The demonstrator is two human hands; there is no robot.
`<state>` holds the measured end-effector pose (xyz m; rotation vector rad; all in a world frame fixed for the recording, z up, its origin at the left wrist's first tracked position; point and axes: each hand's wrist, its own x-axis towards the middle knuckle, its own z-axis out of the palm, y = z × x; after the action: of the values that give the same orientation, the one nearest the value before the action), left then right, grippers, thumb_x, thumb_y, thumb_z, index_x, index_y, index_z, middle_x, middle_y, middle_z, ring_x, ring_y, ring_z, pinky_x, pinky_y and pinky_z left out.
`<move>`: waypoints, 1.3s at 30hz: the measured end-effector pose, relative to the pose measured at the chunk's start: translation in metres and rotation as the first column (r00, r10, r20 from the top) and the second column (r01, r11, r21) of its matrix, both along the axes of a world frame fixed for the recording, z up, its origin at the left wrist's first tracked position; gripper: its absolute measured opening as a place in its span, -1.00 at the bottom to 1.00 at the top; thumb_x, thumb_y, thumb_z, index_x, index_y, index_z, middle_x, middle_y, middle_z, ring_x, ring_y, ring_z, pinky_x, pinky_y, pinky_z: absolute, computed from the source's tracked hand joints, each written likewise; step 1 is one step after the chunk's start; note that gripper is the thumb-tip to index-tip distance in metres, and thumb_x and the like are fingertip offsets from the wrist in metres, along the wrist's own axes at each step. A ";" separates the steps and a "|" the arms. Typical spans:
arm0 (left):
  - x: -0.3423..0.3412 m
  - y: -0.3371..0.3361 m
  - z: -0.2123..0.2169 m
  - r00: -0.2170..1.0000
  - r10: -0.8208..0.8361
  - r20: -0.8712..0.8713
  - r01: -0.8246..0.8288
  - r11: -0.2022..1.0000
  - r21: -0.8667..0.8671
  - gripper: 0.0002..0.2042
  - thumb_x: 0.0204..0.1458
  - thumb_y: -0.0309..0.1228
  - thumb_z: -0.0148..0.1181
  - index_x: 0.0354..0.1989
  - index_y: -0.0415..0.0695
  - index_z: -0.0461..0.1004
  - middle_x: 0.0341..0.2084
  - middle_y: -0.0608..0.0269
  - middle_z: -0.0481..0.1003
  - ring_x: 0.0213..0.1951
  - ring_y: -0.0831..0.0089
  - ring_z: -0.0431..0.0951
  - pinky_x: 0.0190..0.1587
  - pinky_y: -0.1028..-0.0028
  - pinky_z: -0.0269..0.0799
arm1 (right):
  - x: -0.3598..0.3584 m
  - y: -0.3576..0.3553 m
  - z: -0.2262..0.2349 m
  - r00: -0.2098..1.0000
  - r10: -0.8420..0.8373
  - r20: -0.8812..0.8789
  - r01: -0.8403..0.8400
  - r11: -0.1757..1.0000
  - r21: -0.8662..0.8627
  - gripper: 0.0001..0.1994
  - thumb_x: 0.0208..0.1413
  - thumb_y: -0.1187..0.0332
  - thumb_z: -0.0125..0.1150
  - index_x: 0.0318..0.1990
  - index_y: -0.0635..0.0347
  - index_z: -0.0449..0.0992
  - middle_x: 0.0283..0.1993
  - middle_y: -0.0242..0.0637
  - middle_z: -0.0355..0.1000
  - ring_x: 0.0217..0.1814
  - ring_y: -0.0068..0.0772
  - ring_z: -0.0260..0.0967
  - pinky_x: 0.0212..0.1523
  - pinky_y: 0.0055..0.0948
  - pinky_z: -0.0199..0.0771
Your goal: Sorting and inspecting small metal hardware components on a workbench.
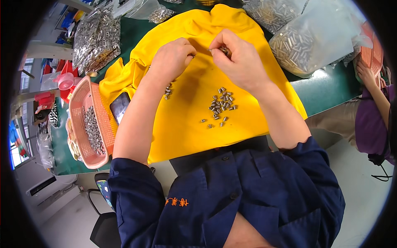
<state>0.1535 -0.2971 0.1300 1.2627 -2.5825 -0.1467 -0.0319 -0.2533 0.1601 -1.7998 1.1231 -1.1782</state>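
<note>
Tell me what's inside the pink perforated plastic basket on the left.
The pink perforated plastic basket holds a heap of small, shiny, silvery metal pieces. Whatever lies under their top layer is covered.

A smartphone [120, 106] lies toward the left of the green worktable [326, 94] — beyond it, a round pink openwork basket [65, 81] and a black-and-white striped item [53, 115]. A clear bag of shiny metal pieces [97, 41] rests upper left. At right, a co-worker in purple [373, 128]; lower left — a black chair [106, 231].
</note>
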 end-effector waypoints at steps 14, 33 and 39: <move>-0.011 0.055 0.001 0.228 0.602 -0.765 0.376 0.671 0.639 -0.88 -0.14 -0.62 0.08 -0.37 -0.25 0.37 -0.47 0.28 0.44 -0.40 0.55 0.47 -0.28 0.62 0.38 | 0.002 0.000 -0.009 0.978 0.207 -0.002 -0.205 0.966 0.158 -0.93 -0.11 0.47 -0.02 -0.45 0.27 0.29 -0.58 -0.38 0.25 -0.53 -0.63 0.16 -0.49 -0.64 0.19; -0.015 0.058 0.000 0.243 0.591 -0.769 0.359 0.682 0.638 -0.90 -0.13 -0.61 0.08 -0.39 -0.25 0.38 -0.46 0.30 0.43 -0.39 0.58 0.45 -0.26 0.62 0.38 | 0.002 0.003 -0.006 0.974 0.188 -0.123 -0.175 0.979 0.108 -0.93 -0.15 0.48 0.00 -0.46 0.26 0.29 -0.60 -0.31 0.25 -0.58 -0.53 0.17 -0.55 -0.56 0.19; -0.014 0.059 -0.001 0.262 0.592 -0.762 0.315 0.694 0.648 -0.88 -0.13 -0.62 0.10 -0.36 -0.27 0.42 -0.46 0.30 0.44 -0.39 0.59 0.45 -0.26 0.64 0.38 | 0.002 0.003 -0.009 0.967 0.167 -0.195 -0.164 0.986 0.032 -0.93 -0.17 0.49 0.00 -0.46 0.25 0.29 -0.60 -0.26 0.28 -0.59 -0.45 0.21 -0.54 -0.53 0.21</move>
<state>0.1392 -0.2382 0.1290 1.0107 -1.1795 -1.5218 -0.0296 -0.2504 0.1514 -1.9897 1.0641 -0.9070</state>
